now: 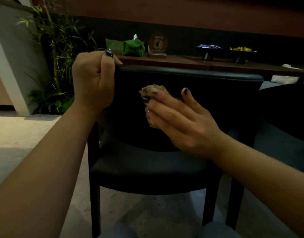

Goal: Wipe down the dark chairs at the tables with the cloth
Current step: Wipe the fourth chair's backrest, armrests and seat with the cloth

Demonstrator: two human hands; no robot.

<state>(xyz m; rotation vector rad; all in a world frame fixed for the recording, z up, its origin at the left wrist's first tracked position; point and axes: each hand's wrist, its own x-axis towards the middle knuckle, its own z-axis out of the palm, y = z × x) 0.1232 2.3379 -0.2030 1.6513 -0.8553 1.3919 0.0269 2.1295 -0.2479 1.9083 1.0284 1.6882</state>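
A dark chair (pixel 207 93) with a black padded backrest and seat stands in front of me, its back turned to me. My left hand (pixel 92 79) grips the top left corner of the backrest, fingers curled over the edge. With straight fingers, my right hand (pixel 178 119) presses a crumpled brownish cloth (pixel 152 91) flat against the rear face of the backrest. Most of the cloth is hidden under the fingers.
Behind the chair runs a wooden table (pixel 190 61) carrying a green tissue holder (pixel 133 47), a round sign (pixel 158 43) and two dark snack trays (pixel 209 48). A bamboo plant (pixel 56 48) stands at the left. A second dark chair (pixel 285 107) is at the right.
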